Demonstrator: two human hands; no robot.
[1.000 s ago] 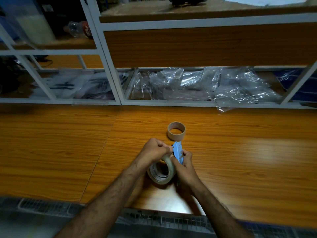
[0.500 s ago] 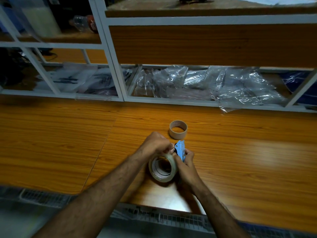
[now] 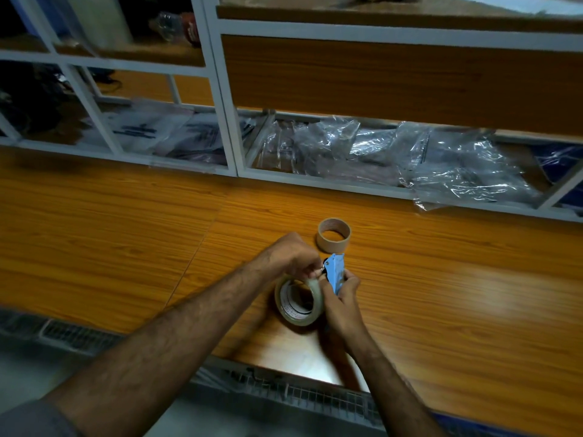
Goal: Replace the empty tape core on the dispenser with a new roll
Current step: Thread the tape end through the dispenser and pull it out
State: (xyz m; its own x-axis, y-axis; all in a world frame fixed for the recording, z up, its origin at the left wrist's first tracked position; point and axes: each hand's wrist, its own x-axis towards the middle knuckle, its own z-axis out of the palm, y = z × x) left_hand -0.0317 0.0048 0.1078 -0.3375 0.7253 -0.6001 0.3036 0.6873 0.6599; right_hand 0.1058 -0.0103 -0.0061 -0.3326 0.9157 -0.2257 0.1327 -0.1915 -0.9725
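Observation:
A small blue tape dispenser stands upright over the wooden table, with my right hand wrapped around its lower part. A roll of clear tape sits on edge against the dispenser's left side. My left hand is above the roll, its fingertips pinched at the top of the roll where it meets the dispenser's head. An empty brown cardboard core lies flat on the table just beyond both hands, apart from them.
A white-framed shelf unit lines the far edge of the wooden table, with crumpled clear plastic bags in its lower bay. A wire mesh tray runs along the near table edge.
Both hands, roll and dispenser stay in the same place on the table. My left fingertips have shifted slightly at the top of the roll. The camera view has drifted a little.

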